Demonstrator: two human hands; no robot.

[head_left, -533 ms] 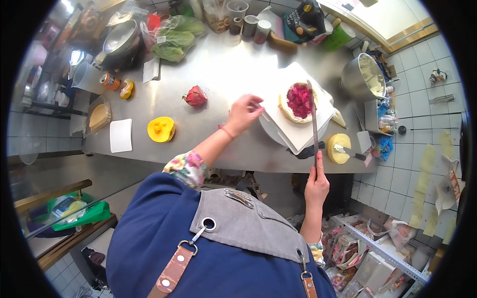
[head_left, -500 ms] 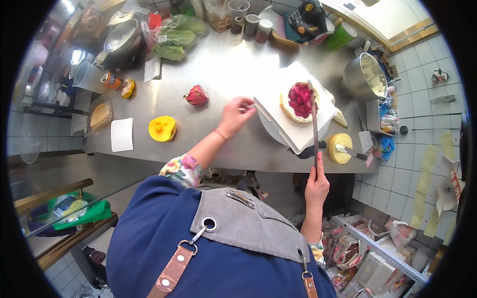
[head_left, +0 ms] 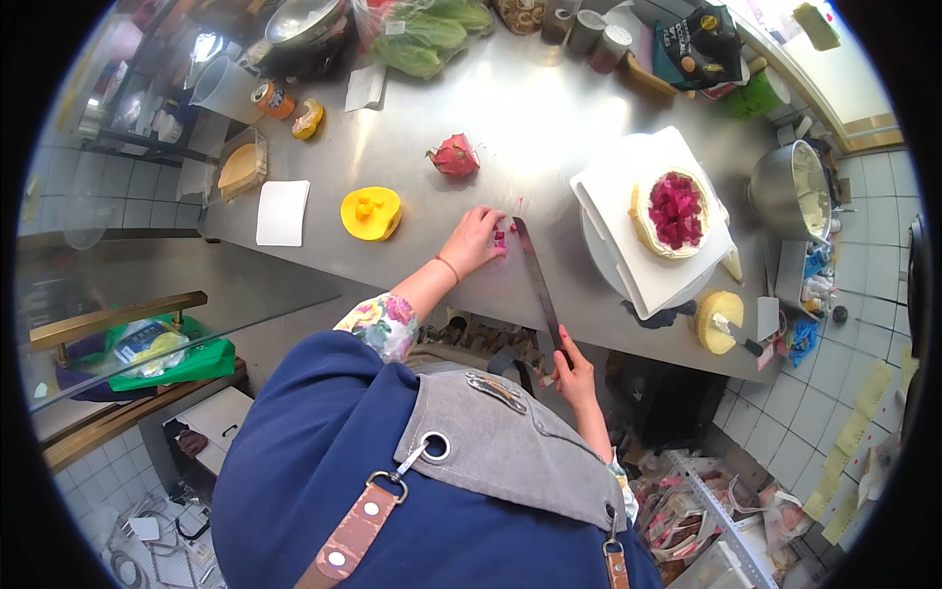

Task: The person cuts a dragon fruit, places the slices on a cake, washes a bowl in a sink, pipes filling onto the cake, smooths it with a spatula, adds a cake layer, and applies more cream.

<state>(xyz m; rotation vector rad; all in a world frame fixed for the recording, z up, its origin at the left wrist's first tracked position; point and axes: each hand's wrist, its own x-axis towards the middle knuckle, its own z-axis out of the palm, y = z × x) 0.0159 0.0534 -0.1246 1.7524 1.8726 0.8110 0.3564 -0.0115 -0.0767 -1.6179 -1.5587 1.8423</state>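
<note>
My right hand (head_left: 574,371) is wrapped round the handle of a long knife (head_left: 538,277). The blade slants away from me to the left, its tip beside a few small pink dragon fruit cubes (head_left: 499,241) on the steel table. On the cubes' other side is my left hand (head_left: 473,241), thumb and fingers apart and curved around them; whether it touches them is hard to see. To the right, a round cream-edged cake (head_left: 643,218) topped with chopped dragon fruit (head_left: 677,211) sits on a white board (head_left: 620,221). A cut dragon fruit (head_left: 453,156) lies beyond my left hand.
A yellow mango piece (head_left: 371,214) and a white square pad (head_left: 283,214) lie to the left. At right are a plain sponge round (head_left: 719,322) with a spatula across it and a steel mixing bowl (head_left: 793,191). Bagged greens (head_left: 432,37) and jars line the back.
The knife has swung left from over the cake to the table beside the cubes. My left hand has moved to the cubes, which now show. The view has shifted, too.
</note>
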